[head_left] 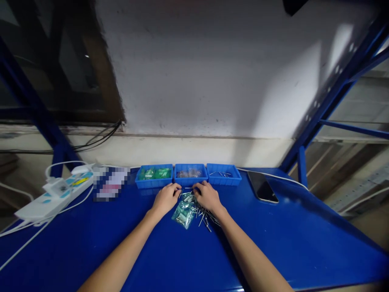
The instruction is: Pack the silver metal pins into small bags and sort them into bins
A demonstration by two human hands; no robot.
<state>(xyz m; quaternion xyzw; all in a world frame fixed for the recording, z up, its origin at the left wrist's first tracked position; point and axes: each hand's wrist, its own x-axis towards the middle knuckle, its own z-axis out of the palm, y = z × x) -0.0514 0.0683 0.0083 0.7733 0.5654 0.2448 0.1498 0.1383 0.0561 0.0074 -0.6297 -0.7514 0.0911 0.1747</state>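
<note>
My left hand [166, 197] is closed, thumb and fingers drawn together at the left of a small pile of metal parts. Whatever its fingertips hold is too small to name. Opposite it, my right hand [208, 196] curls its fingers down over the pile, and what it grips is hidden. Between the hands lies a clear greenish plastic bag [184, 215] with small metal pieces inside. Loose thin metal rods [206, 222] are scattered beside the bag, partly under my right hand and wrist.
Behind my hands stand three blue bins: the left bin [153, 183] has green bags, the middle bin [191, 181] clear bags, the right bin [225, 180] a few rods. A phone [263, 187] lies right; a power strip [57, 194] with cables lies left on the blue table [170, 259].
</note>
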